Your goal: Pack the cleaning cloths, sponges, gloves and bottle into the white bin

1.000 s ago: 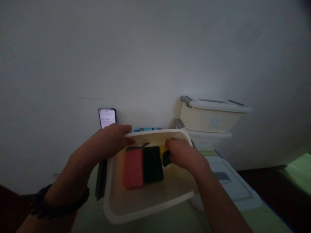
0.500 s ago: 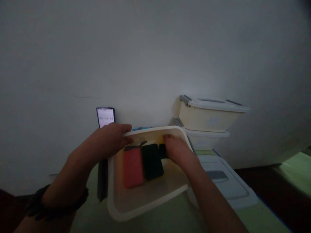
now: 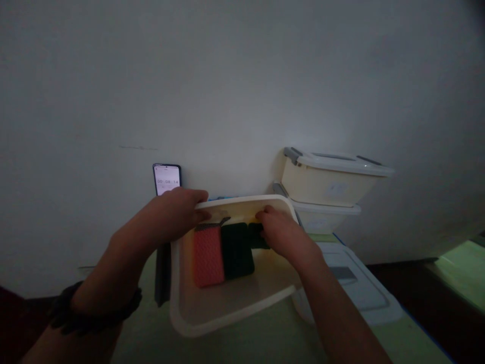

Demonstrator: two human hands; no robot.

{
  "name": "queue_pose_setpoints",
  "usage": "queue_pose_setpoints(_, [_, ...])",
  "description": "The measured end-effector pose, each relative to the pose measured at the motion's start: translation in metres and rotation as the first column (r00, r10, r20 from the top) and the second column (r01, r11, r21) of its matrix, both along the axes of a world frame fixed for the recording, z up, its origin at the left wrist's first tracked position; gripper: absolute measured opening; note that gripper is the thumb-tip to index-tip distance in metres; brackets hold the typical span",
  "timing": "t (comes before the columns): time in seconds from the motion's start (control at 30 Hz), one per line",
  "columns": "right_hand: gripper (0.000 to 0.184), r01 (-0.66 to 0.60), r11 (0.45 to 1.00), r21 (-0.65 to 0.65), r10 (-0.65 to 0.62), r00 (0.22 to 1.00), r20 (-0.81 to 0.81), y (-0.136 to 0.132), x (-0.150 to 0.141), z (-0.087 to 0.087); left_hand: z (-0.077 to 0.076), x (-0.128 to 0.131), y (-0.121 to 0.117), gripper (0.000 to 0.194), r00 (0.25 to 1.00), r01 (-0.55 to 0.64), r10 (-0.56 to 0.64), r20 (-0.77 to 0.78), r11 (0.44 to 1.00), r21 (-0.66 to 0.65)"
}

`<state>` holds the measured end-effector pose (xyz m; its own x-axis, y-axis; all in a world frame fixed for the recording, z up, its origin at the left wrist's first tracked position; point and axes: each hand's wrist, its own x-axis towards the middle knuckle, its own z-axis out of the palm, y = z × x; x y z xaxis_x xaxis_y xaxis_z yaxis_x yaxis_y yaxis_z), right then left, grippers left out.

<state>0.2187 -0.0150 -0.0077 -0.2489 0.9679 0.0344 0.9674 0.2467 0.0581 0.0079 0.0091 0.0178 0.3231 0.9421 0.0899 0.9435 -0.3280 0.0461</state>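
Note:
A white plastic storage bin (image 3: 242, 307) is tilted toward me. My left hand (image 3: 182, 212) is closed on its far rim at the left, thumb inside the wall. Inside the bin, a pink textured sponge (image 3: 209, 258) lies at the left, with a dark mesh strip and a loop at its top. Beside it is a dark green scouring pad (image 3: 237, 251). My right hand (image 3: 278, 230) reaches into the bin's far right part, fingers closed at the top of a second green scouring sponge (image 3: 257, 236) with some yellow showing. The fingers partly cover that sponge.
A phone (image 3: 167, 179) showing a timer leans on the wall behind my left hand. Two lidded boxes (image 3: 326, 182) are stacked at the back right. A loose white lid (image 3: 364, 298) lies on the green tabletop (image 3: 151, 333) to the right. A dark grey bar (image 3: 162, 275) stands left of the bin.
More of the second green sponge shows beside my right fingers, which have shifted slightly on it. My left hand keeps its hold on the rim. The view has moved a little.

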Motion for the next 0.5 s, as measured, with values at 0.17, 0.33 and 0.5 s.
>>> queue_pose_setpoints(0.17, [0.028, 0.013, 0.998, -0.055, -0.015, 0.999, -0.035, 0.0034, -0.0012, -0.0080, -0.0001, -0.0002, -0.0005, 0.027, 1.000, 0.018, -0.018, 0.012, 1.000, -0.001])
queue_pose_setpoints(0.33, [0.042, -0.060, 0.997, -0.046, 0.055, 0.993, -0.101, 0.0002, 0.0009, -0.0037, 0.0002, -0.0002, -0.0002, 0.028, 1.000, 0.001, 0.000, 0.007, 1.000, -0.010])
queue_pose_setpoints(0.5, [0.036, -0.059, 0.996, -0.072, 0.056, 0.997, -0.045, -0.0031, 0.0019, -0.0033, 0.0003, -0.0001, -0.0007, 0.028, 1.000, 0.018, -0.018, 0.007, 1.000, 0.008])
